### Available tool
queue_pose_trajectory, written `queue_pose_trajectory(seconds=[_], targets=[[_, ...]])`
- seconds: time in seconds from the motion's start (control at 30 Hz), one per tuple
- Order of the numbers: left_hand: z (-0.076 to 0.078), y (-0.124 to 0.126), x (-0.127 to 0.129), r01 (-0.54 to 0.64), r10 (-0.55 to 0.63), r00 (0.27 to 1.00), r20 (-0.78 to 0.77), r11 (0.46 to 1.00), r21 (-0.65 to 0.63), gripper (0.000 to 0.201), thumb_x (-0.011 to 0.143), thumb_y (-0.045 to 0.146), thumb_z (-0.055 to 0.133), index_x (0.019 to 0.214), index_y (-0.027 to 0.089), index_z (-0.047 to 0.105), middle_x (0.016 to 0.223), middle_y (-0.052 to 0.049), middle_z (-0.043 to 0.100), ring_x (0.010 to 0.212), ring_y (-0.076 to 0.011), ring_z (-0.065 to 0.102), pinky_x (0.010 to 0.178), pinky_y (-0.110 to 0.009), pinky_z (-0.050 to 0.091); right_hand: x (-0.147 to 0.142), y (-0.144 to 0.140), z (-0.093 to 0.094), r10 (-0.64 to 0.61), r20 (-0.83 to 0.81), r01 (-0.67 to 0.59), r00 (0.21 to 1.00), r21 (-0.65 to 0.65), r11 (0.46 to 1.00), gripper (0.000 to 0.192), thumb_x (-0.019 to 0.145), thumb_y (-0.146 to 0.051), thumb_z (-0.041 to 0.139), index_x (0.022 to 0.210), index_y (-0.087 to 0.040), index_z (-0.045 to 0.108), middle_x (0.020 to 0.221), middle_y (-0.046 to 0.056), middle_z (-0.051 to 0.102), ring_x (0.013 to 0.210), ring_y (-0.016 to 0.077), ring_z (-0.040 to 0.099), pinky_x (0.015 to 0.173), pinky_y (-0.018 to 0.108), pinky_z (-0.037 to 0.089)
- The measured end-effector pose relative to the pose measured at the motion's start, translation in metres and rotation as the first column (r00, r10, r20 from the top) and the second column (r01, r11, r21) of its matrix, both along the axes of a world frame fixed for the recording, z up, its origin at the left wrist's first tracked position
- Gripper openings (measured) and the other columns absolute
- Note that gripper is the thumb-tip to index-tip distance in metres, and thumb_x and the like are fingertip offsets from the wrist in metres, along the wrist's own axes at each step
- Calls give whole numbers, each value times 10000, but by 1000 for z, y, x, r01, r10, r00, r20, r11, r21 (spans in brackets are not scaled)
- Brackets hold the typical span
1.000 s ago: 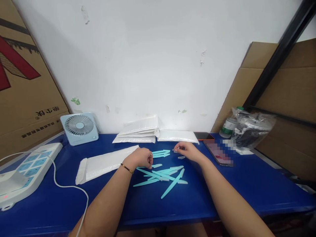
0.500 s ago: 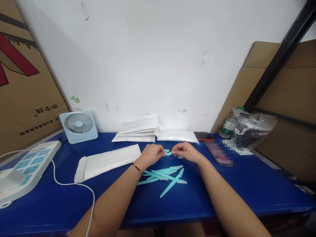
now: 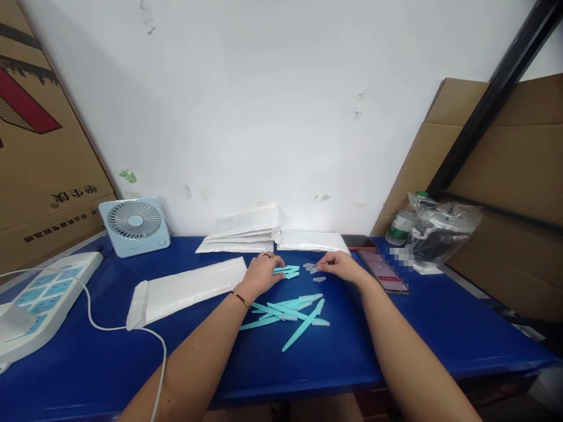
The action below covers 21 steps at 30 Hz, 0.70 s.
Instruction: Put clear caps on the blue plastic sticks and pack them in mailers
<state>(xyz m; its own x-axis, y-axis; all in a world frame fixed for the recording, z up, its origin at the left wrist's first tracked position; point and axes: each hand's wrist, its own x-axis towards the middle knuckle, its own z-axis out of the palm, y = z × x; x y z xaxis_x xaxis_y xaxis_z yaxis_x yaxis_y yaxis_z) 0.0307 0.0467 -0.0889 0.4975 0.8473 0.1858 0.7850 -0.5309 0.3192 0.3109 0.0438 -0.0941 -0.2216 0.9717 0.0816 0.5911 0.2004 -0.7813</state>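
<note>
2 hands: left hand [image 3: 263,271] fingers spread flat on 2 or 3 teal sticks [image 3: 287,271] lying left-right; right hand [image 3: 336,265] fingers pinched on 1 small clear cap [image 3: 311,267].

The left hand [image 3: 263,271] covers the near ends of the small teal sticks [image 3: 287,271] beside it, so its grip on them cannot be judged. The right hand [image 3: 338,266] pinches something too small to identify, just right of those sticks. The phone [image 3: 382,271] screen is partly blurred. The power strip [image 3: 37,299] and cardboard box [image 3: 39,146] are cut off at the left edge.
</note>
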Motion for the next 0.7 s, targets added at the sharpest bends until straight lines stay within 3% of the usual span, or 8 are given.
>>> queue_pose_trajectory(seconds=[0.1, 0.2, 0.27, 0.33, 0.47, 0.57, 0.7], targets=[[-7, -2, 1, 18, -18, 1000, 22, 1000, -9, 386, 799, 395, 572, 1170, 290, 543, 1251, -36, 492, 1156, -231, 450, 935, -337, 381, -14, -7, 7, 5, 63, -10, 998, 77, 997, 284, 695, -414, 667, 779, -149, 723, 732, 45, 644, 635, 141, 543, 568, 245, 413], [-12, -2, 0, 45, -43, 999, 25, 996, -78, 447, 804, 420, 556, 1225, 282, 498, 1297, -54, 453, 1190, -248, 415, 956, -369, 367, -33, -20, 16, 216, 104, -222, 971, 47, 974, 278, 709, -427, 668, 782, -165, 724, 748, 37, 614, 649, 137, 534, 574, 241, 409], [-11, -2, -1, 39, -36, 999, 38, 995, -88, 547, 774, 457, 585, 1273, 279, 449, 1322, -67, 432, 1228, -268, 370, 971, -403, 347, -44, -27, 19, 384, 155, -384, 910, -31, 923, 267, 666, -419, 716, 791, -183, 723, 747, 24, 604, 667, 139, 535, 582, 237, 409], [-6, -4, -2, 17, -13, 998, 61, 998, -58, 581, 758, 483, 598, 1278, 279, 439, 1333, -71, 427, 1247, -276, 340, 982, -424, 323, -51, -31, 19, 474, 185, -462, 861, -104, 881, 267, 629, -403, 750, 782, -188, 713, 746, 15, 595, 656, 133, 525, 565, 229, 401], [10, -14, -3, 102, -97, 991, 89, 994, -51, 342, 859, 481, 453, 1079, 258, 589, 1159, -38, 579, 1132, -229, 455, 954, -375, 327, -52, -29, 17, 433, 165, -423, 886, -93, 901, 232, 691, -383, 701, 785, -172, 674, 733, 6, 581, 633, 118, 499, 550, 219, 383], [17, -21, -1, 232, -228, 972, 52, 968, -100, 328, 882, 462, 414, 954, 243, 648, 954, -14, 664, 951, -186, 563, 865, -298, 371, -49, -27, 17, 349, 57, -346, 935, -61, 936, 236, 748, -391, 647, 800, -160, 633, 690, -1, 573, 626, 115, 499, 565, 223, 384], [16, -19, 3, 257, -257, 966, 16, 963, -83, 305, 891, 331, 413, 836, 217, 690, 892, -14, 693, 840, -159, 601, 753, -245, 396, -43, -22, 15, 253, -129, -263, 959, -72, 962, 286, 745, -425, 646, 795, -148, 593, 669, -1, 572, 590, 104, 500, 554, 226, 386]])
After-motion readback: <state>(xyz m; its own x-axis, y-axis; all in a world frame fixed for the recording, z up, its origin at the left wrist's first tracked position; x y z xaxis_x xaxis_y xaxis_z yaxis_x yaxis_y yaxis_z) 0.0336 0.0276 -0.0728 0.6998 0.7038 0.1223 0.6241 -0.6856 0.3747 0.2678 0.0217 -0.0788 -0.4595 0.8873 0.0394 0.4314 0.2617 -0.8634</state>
